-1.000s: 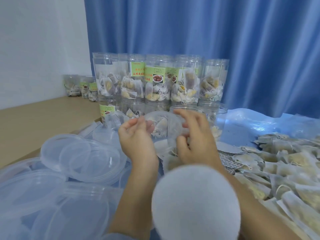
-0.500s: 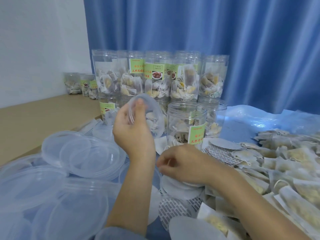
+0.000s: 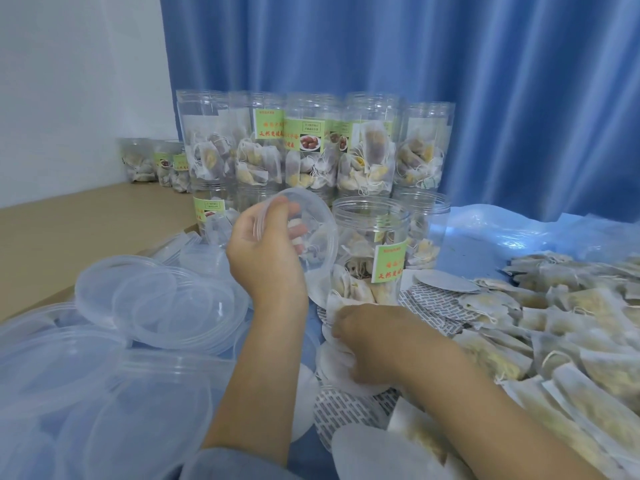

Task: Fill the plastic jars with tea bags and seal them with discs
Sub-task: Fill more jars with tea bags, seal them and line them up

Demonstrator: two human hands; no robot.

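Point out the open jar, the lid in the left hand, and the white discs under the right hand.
Jar (image 3: 372, 216): head view, on its open rim.
Lid (image 3: 320, 244): head view, on its clear face right of the fingers.
Discs (image 3: 334, 363): head view, on the top white disc, left of the hand.

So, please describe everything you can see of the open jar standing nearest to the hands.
The open jar is a clear plastic cylinder with a ribbed threaded neck and no lid. It stands upright on the blue-covered surface, in front of the stacked filled jars. A green label with red characters sits on its lower right side. Tea bags fill about its lower half. The left hand holds a clear lid beside its left; whether that lid touches it is unclear. The right hand works just below its base.
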